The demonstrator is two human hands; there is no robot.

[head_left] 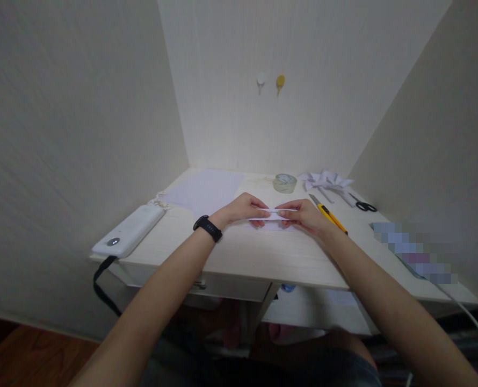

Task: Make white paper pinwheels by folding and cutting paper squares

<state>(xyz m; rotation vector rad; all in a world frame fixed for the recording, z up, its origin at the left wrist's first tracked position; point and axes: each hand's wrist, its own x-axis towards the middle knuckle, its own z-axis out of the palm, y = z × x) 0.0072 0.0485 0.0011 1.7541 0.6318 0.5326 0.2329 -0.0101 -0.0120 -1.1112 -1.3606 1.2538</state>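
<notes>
Head camera: both hands, angled inward close together, firmly pinch white paper.

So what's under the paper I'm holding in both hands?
Fingertips of your left hand and right hand show below the paper; a pale patch, possibly more paper, shows there too, against the desk. Whatever's directly beneath is covered.

Before me, a pale grey, faintly streaked left wall stands at ten o'clock, a matching back wall at twelve, a darker grey right wall at two. A white wood-grain desk fills the centre, its flat white drawer at six. Reddish-brown wooden flooring shows at eight. The light is dim.
</notes>
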